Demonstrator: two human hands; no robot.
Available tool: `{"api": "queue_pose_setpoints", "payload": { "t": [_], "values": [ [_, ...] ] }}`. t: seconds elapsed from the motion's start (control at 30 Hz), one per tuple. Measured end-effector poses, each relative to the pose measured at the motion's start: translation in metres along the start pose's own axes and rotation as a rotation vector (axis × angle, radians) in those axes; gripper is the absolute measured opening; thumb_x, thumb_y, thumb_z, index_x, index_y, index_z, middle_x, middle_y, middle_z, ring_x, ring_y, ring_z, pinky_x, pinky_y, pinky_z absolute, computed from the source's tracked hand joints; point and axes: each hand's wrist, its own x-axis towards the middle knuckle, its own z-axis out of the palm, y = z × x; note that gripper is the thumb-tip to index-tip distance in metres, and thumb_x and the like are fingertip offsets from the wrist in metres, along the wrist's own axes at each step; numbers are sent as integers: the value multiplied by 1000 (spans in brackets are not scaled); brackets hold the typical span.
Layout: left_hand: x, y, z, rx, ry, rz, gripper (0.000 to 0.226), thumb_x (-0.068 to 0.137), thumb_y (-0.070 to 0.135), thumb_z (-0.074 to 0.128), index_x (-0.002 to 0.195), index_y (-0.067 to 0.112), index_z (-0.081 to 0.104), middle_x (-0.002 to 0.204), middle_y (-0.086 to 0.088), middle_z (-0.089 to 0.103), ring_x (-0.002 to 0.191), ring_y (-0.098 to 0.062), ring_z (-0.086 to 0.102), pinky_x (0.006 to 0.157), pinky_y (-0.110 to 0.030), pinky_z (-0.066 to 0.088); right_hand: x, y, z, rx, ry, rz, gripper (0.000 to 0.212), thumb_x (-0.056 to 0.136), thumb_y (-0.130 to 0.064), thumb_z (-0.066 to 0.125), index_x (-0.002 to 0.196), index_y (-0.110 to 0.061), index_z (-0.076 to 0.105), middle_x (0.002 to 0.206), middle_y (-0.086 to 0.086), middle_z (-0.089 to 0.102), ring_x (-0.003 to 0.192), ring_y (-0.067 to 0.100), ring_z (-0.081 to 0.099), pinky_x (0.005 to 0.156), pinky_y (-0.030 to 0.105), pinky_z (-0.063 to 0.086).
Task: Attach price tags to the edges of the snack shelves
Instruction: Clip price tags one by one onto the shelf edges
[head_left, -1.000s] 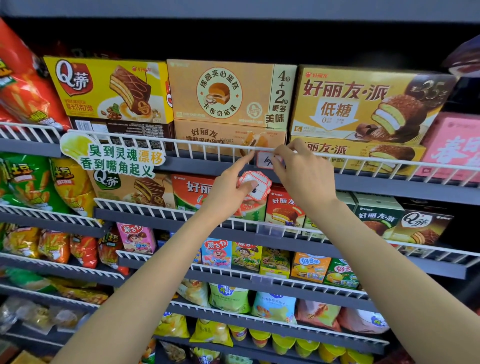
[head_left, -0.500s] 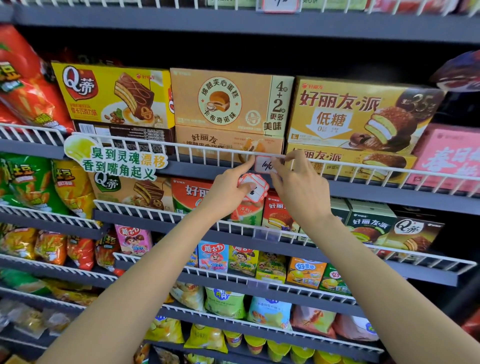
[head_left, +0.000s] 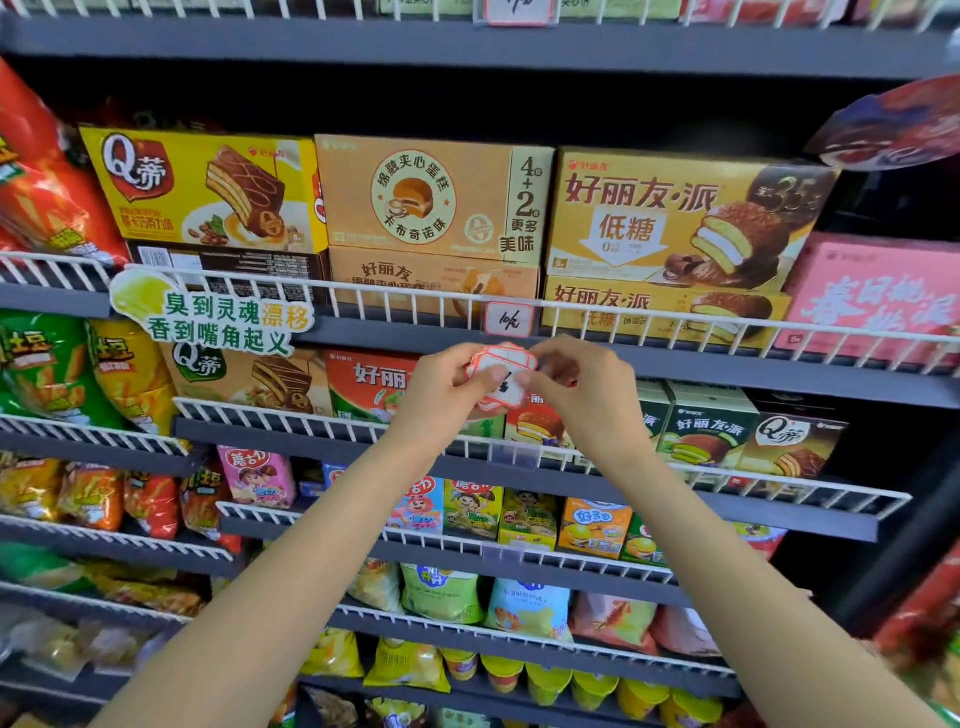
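While yellow, tan and gold cake boxes (head_left: 431, 197) crowd the white wire shelf rail (head_left: 363, 296), one red-bordered white price tag (head_left: 509, 319) hangs clipped on it. Below, left hand (head_left: 441, 384) and right hand (head_left: 587, 395) pinch a small stack of red-edged white tags (head_left: 501, 371), fingers clamped on it, clear of the grey shelf edge (head_left: 727, 371).
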Motion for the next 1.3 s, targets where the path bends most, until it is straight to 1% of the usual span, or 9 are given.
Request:
{"api": "queue_pose_setpoints", "payload": {
  "t": [0.27, 0.37, 0.43, 0.53, 0.67, 0.83, 1.0, 1.23, 1.3],
  "values": [
    [-33, -34, 3, -188, -19, -140, 14, 90, 9, 57, 99, 14, 66, 85, -1, 70, 76, -7, 66, 78, -30, 59, -32, 15, 18, 192, -68, 116, 8, 78, -18, 74, 81, -19, 67, 65, -9, 60, 53, -5, 51, 54, 6, 39],
    [-36, -47, 5, -192, -45, -156, 13, 90, 8, 57, 96, 16, 66, 86, -3, 70, 77, -11, 67, 73, -26, 59, -39, 23, 28, 201, -33, 173, 7, 76, -15, 75, 81, -16, 69, 61, -7, 60, 49, -6, 49, 51, 6, 38],
    [-36, -55, 6, -219, -49, -186, 14, 90, 8, 57, 99, 14, 65, 86, -2, 70, 76, -10, 67, 71, -24, 59, -40, 27, 34, 191, -19, 196, 7, 77, -14, 74, 82, -14, 71, 61, -5, 62, 49, -7, 51, 51, 7, 40],
    [-35, -68, 6, -236, -68, -246, 18, 92, 12, 56, 108, 10, 63, 89, -5, 69, 83, -16, 66, 79, -31, 58, -44, 36, 44, 175, -35, 234, 9, 80, -8, 70, 88, -9, 71, 61, -8, 61, 50, -10, 53, 52, 4, 40],
    [-33, -82, 5, -264, -95, -304, 19, 91, 15, 57, 108, 8, 64, 89, -6, 69, 84, -18, 66, 79, -29, 59, -47, 47, 51, 116, -79, 267, 18, 84, -8, 66, 102, -6, 70, 61, -5, 59, 57, -1, 52, 54, 2, 38],
    [-28, -97, 13, -202, -128, -289, 16, 91, 13, 57, 104, 9, 65, 86, -3, 69, 79, -14, 66, 77, -28, 59, -49, 61, 53, 48, -60, 345, 21, 80, -14, 71, 102, -11, 69, 62, -2, 64, 57, 3, 59, 59, 16, 48],
    [-24, -107, 20, -151, -124, -265, 10, 90, 13, 59, 98, 13, 66, 85, -3, 69, 76, -11, 67, 77, -31, 59, -47, 74, 58, 45, -79, 344, 9, 82, -9, 68, 90, -5, 71, 66, 0, 63, 47, -10, 55, 49, 4, 42],
    [-23, -111, 22, -122, -106, -259, 12, 90, 14, 59, 100, 11, 65, 87, -5, 69, 79, -13, 67, 75, -31, 60, -48, 82, 58, 133, -82, 419, 16, 82, -7, 67, 98, -5, 70, 74, 9, 70, 64, 10, 68, 56, 13, 51],
    [-25, -111, 22, -125, -92, -225, 13, 90, 14, 58, 102, 10, 65, 88, -6, 69, 77, -10, 67, 75, -31, 60, -49, 82, 56, 92, -51, 421, 18, 82, -10, 67, 100, -8, 71, 73, 4, 71, 68, 13, 69, 63, 24, 55]
  ]
}}
